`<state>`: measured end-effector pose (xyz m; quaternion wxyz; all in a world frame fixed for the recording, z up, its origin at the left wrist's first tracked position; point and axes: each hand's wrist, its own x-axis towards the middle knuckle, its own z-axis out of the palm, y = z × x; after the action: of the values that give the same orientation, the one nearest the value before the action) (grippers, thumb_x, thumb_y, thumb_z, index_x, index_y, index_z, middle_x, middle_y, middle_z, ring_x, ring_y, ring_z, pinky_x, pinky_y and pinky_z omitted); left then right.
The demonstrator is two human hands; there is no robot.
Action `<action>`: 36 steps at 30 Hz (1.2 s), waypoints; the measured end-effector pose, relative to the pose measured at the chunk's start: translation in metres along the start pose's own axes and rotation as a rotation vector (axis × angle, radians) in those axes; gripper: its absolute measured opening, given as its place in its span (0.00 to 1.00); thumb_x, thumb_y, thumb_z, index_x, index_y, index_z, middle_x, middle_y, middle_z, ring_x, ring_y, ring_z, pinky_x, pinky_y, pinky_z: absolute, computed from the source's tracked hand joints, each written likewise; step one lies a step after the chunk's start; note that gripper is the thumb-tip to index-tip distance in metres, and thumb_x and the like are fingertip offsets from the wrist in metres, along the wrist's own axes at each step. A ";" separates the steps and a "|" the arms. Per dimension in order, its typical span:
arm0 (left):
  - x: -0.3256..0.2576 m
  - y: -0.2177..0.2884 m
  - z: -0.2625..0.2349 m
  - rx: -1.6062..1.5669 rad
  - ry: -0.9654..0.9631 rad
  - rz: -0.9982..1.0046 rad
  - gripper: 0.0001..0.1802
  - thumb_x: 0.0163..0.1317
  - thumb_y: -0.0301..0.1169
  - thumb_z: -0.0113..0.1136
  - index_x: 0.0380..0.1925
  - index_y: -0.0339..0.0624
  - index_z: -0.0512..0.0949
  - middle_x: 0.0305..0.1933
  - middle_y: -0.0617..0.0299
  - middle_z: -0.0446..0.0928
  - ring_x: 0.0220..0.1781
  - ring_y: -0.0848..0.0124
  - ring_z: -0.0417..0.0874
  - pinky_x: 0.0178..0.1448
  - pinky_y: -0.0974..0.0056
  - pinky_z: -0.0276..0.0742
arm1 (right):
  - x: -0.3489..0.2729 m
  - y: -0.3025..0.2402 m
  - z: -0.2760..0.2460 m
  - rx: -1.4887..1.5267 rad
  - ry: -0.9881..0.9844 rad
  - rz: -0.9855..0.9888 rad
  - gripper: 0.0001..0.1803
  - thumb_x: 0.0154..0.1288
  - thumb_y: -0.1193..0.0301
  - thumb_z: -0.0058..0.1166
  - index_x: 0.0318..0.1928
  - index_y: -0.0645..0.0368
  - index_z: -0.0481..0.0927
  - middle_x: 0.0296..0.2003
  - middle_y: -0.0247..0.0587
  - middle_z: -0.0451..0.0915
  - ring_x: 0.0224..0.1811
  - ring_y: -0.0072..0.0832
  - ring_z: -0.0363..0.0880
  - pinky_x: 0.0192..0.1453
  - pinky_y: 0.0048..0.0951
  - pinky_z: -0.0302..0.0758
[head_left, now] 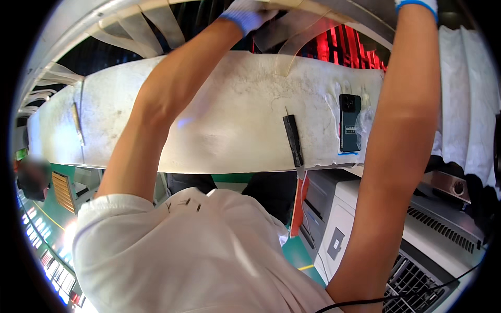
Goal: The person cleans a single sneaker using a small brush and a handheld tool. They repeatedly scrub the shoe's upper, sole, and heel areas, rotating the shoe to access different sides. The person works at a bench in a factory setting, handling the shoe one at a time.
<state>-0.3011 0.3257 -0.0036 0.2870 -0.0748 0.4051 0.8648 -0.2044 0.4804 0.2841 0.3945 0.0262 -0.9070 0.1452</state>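
My left hand (249,16), in a white glove with a blue cuff, reaches to the top edge beside a curved pale frame (360,27) and a translucent sheet (305,39). Its fingers are cut off or blurred, so what it touches is unclear. Of my right hand only the white and blue glove cuff (417,5) shows at the top right; the fingers lie outside the picture. Between my arms runs a pale, stained work surface (224,120). A slim black-handled tool (293,140) with a thin tip lies on it, near neither hand.
A dark phone (350,115) rests over a white glove (333,107) near my right arm. A thin stick-like tool (78,124) lies far left. Red-lit dark strips (344,47) show behind the surface. White machine housings (339,224) stand lower right; a black cable (386,301) crosses there.
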 end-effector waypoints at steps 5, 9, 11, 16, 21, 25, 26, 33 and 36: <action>-0.139 0.029 -0.097 -0.416 -0.159 0.036 0.23 0.73 0.25 0.74 0.64 0.37 0.78 0.59 0.49 0.84 0.60 0.58 0.87 0.59 0.59 0.90 | -0.001 -0.010 -0.010 -0.029 0.018 0.195 0.15 0.62 0.59 0.79 0.35 0.59 0.97 0.33 0.59 0.92 0.39 0.50 0.94 0.53 0.44 0.87; -0.348 -0.004 -0.125 -0.748 -0.180 -0.098 0.34 0.80 0.43 0.66 0.80 0.41 0.73 0.80 0.41 0.73 0.66 0.57 0.86 0.60 0.59 0.93 | 0.000 -0.014 -0.009 -0.075 -0.003 0.201 0.15 0.63 0.58 0.77 0.36 0.57 0.97 0.35 0.58 0.93 0.41 0.52 0.94 0.55 0.45 0.87; -0.436 -0.018 -0.098 -0.737 0.107 -0.052 0.34 0.83 0.50 0.61 0.80 0.46 0.73 0.78 0.50 0.79 0.67 0.55 0.89 0.56 0.58 0.95 | 0.006 -0.012 -0.002 -0.078 0.007 0.202 0.15 0.62 0.58 0.77 0.36 0.58 0.97 0.35 0.58 0.93 0.41 0.52 0.94 0.55 0.45 0.87; -0.487 -0.091 -0.147 -0.089 0.280 -0.448 0.36 0.76 0.48 0.70 0.75 0.39 0.76 0.64 0.47 0.87 0.52 0.59 0.92 0.54 0.57 0.90 | -0.002 0.009 0.008 0.012 0.049 0.199 0.14 0.64 0.60 0.77 0.37 0.60 0.96 0.35 0.60 0.92 0.41 0.52 0.94 0.54 0.47 0.87; -0.463 -0.109 -0.147 0.088 0.229 -0.209 0.39 0.70 0.49 0.78 0.72 0.38 0.79 0.62 0.54 0.88 0.54 0.62 0.90 0.59 0.57 0.87 | -0.043 -0.004 -0.004 0.193 0.191 0.053 0.24 0.77 0.51 0.69 0.60 0.57 0.93 0.51 0.51 0.94 0.55 0.43 0.95 0.63 0.37 0.85; -0.486 -0.102 -0.157 0.071 0.166 -0.199 0.42 0.71 0.52 0.78 0.75 0.37 0.76 0.66 0.53 0.86 0.59 0.63 0.88 0.65 0.55 0.85 | -0.180 -0.111 -0.071 0.107 0.238 -0.403 0.14 0.72 0.67 0.75 0.54 0.58 0.95 0.51 0.50 0.95 0.55 0.46 0.94 0.67 0.47 0.87; -0.490 -0.103 -0.156 0.085 0.129 -0.219 0.42 0.71 0.52 0.78 0.76 0.37 0.76 0.67 0.53 0.85 0.60 0.63 0.88 0.66 0.54 0.85 | -0.224 -0.117 -0.089 0.109 0.207 -0.460 0.13 0.71 0.68 0.76 0.53 0.56 0.95 0.52 0.47 0.95 0.56 0.46 0.94 0.68 0.50 0.87; -0.536 -0.101 -0.171 1.160 0.255 0.572 0.46 0.49 0.31 0.90 0.72 0.38 0.81 0.70 0.48 0.84 0.61 0.59 0.90 0.64 0.56 0.89 | -0.474 -0.146 -0.062 0.213 -0.370 -0.240 0.23 0.60 0.65 0.84 0.52 0.59 0.91 0.56 0.47 0.91 0.67 0.55 0.87 0.71 0.56 0.83; -0.528 -0.092 -0.186 1.610 0.162 0.917 0.50 0.45 0.34 0.90 0.72 0.41 0.81 0.77 0.37 0.78 0.71 0.38 0.86 0.71 0.44 0.86 | -0.508 -0.151 -0.066 0.231 -0.383 -0.025 0.34 0.60 0.62 0.82 0.65 0.56 0.87 0.74 0.52 0.81 0.81 0.60 0.75 0.76 0.58 0.77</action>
<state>0.1664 0.0040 0.0041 -0.1464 0.2542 0.8919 0.3441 0.2156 0.3201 -0.0037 0.2113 0.1096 -0.9423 0.2353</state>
